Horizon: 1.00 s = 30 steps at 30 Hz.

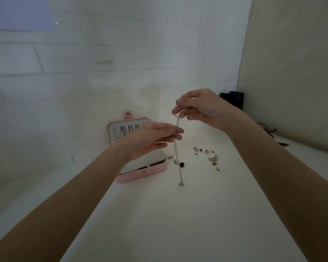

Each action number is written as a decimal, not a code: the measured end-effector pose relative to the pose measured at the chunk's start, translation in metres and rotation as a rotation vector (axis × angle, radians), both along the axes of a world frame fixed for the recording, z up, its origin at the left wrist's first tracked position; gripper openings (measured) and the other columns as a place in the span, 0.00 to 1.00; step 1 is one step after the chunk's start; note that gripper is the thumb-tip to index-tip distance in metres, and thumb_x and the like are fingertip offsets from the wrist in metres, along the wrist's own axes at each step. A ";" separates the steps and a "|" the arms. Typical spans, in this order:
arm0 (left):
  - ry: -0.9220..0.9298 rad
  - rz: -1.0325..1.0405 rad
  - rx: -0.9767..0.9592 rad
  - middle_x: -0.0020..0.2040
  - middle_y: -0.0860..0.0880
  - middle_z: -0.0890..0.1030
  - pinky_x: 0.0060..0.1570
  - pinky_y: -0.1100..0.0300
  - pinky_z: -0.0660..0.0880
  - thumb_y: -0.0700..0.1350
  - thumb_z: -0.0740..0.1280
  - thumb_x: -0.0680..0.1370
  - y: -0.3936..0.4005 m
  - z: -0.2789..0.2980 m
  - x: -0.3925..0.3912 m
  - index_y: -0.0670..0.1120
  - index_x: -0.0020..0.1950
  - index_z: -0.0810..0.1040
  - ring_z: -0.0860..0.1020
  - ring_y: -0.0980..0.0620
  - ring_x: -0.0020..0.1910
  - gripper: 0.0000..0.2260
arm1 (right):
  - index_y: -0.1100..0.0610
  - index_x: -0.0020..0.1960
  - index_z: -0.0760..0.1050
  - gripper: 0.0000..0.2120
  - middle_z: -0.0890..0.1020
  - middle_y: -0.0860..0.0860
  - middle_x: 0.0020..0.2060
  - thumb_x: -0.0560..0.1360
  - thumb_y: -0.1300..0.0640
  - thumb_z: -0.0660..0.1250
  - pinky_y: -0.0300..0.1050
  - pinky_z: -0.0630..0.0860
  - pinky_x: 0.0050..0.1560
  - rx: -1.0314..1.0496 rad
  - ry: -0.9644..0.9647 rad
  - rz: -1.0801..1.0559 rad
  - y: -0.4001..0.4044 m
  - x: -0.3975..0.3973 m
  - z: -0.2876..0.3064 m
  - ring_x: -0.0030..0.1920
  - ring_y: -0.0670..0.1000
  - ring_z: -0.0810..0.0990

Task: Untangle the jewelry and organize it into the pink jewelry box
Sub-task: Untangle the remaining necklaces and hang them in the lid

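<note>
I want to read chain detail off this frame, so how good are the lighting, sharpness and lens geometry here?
Head view: dim, soft light, no glare; the chain pinched by the right hand and left hand is thin and blurred, links unreadable. The small pieces on the counter are soft blobs. Wide-angle distortion bows the wall tiles. The pink jewelry box is partly hidden.

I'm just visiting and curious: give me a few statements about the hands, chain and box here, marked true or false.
1. The thin silver chain hangs from the right hand. True.
2. The pink jewelry box is closed. False: its lid stands open.
3. The left hand pinches the chain lower down. True.
4. The small loose earrings and charms lie left of the box. False: they lie to its right.
</note>
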<state>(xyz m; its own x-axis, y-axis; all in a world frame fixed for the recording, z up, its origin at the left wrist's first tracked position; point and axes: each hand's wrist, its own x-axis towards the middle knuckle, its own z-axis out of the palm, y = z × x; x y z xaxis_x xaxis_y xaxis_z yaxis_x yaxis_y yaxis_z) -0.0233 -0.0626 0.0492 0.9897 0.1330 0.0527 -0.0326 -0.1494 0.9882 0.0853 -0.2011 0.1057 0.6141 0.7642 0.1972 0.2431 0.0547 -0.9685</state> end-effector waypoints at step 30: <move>-0.069 0.341 0.322 0.28 0.55 0.76 0.33 0.67 0.69 0.43 0.67 0.77 0.108 -0.004 -0.001 0.42 0.47 0.82 0.70 0.57 0.30 0.06 | 0.63 0.46 0.82 0.07 0.78 0.59 0.36 0.71 0.60 0.72 0.43 0.76 0.48 -0.552 -0.465 0.104 0.123 0.014 -0.007 0.36 0.53 0.75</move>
